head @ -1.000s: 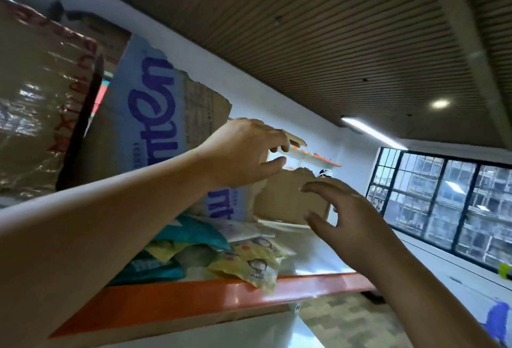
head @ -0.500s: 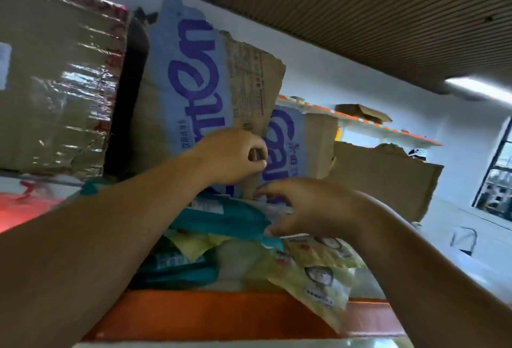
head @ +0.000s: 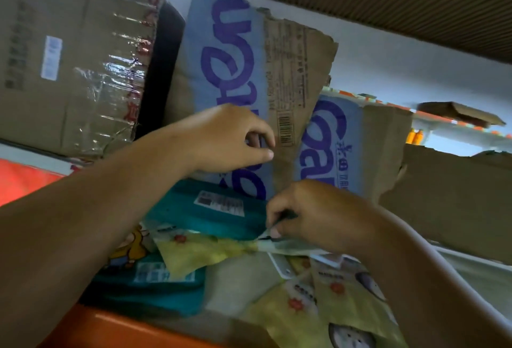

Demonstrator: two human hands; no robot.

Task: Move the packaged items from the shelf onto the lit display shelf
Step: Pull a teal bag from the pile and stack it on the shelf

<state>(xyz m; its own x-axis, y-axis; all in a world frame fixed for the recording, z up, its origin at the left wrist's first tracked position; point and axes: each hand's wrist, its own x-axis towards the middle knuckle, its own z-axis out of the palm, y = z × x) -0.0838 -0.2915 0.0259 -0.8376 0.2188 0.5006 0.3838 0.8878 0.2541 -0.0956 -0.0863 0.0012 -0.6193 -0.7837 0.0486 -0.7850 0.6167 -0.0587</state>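
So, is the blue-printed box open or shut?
Open. Its torn flap stands up, pinched by the left hand; the right hand pinches a packet lying beneath.

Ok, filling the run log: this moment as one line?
left hand: holds torn blue-printed cardboard flap | right hand: pinches teal plastic packet edge | yellow plastic packets: on orange shelf | phase: grasping

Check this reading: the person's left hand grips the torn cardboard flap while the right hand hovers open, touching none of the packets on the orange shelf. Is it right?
Not quite. In the head view the right hand is not open: its curled fingers pinch the edge of the teal packet. The left hand does grip the torn cardboard flap, above the orange shelf.
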